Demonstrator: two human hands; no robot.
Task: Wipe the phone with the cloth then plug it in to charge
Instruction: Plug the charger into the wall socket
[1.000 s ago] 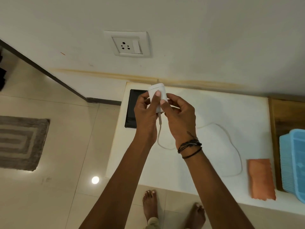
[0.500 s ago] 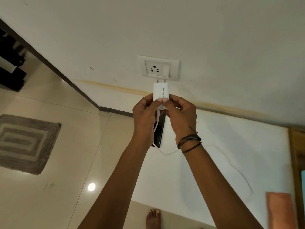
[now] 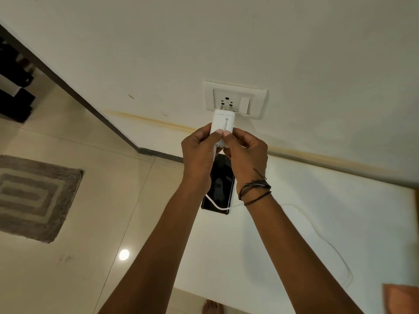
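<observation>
Both my left hand and my right hand grip a white charger adapter. Its two metal pins touch the lower holes of the white wall socket. A white cable runs from the adapter down across the white table. The black phone lies face up on the table's far left edge, partly hidden behind my hands. The orange cloth lies at the bottom right corner of the view.
A switch sits beside the socket holes on the same plate. A grey patterned rug lies on the tiled floor at left. Dark furniture stands at the far left. My bare foot shows below the table edge.
My hands have carried the adapter up from above the phone to the wall socket, and its pins now meet the holes. The view has tilted upward toward the wall.
</observation>
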